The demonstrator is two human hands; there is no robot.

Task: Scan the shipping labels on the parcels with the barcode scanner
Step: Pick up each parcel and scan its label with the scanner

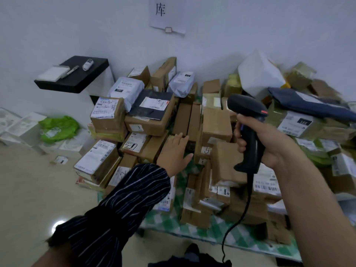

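Observation:
A heap of cardboard parcels [216, 122] and grey mailer bags [126, 91] with white shipping labels lies on a green checked cloth [192, 226]. My right hand [269, 143] grips the handle of a black corded barcode scanner [248, 116], its head held above the middle of the heap. My left hand [174, 153], in a dark striped sleeve, reaches over the pile with its fingers straight, just above a brown box [154, 147]. A labelled box [266, 183] lies under the scanner's cable.
A black shelf [77, 83] on the wall at the left carries a white pad, a pen and a small device. A green bag [57, 128] and white flat items lie on the floor at the left. A paper sign [165, 14] hangs on the wall. Bare floor lies at the lower left.

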